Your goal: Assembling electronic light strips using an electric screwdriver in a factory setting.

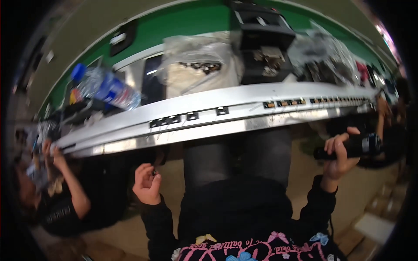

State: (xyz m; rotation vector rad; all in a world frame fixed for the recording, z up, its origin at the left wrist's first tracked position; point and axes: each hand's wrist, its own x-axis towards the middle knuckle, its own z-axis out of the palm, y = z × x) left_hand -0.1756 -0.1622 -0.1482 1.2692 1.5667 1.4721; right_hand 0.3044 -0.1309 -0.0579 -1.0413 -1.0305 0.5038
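My left hand is held in front of the metal rail, with thumb and fingers pinched together. A tiny dark piece shows at the fingertips, too small to name. Off to the right, my right hand wraps round a black cylindrical tool, held level with its narrower end toward the left. Along the long silvery rail sit small black parts at the left and middle. Farther right are parts with copper-coloured middles and a close row of several more.
Behind the rail stand a blue-capped plastic bottle, a clear bag with small parts, black bins and another plastic bag. Other people's hands touch the rail at the far left and far right.
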